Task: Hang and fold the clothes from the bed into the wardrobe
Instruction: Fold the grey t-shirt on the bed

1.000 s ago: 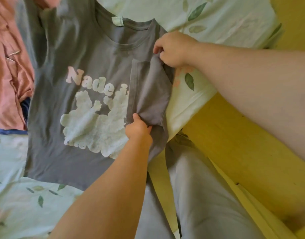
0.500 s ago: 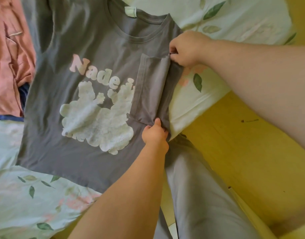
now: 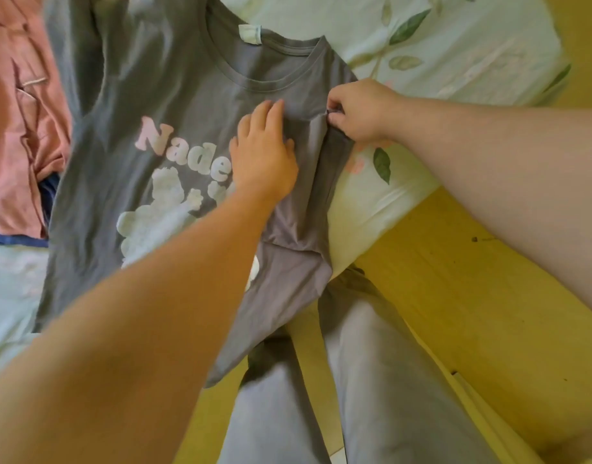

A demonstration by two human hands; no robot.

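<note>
At the bed's (image 3: 472, 51) edge, a flat left hand (image 3: 264, 155) presses the grey T-shirt (image 3: 147, 95) while the right hand (image 3: 358, 110) pinches its folded sleeve (image 3: 304, 202).

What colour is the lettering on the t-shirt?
The lettering on the t-shirt is pale pink fading to white, best in head view.

Home bdrm: leaf-print bed (image 3: 472, 55) w/ clothes (image 3: 137, 95) on it, yellow floor (image 3: 455, 289).

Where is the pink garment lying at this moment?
In the head view, the pink garment lies crumpled on the bed at the far left edge, beside the grey T-shirt and over a dark blue item.
</note>
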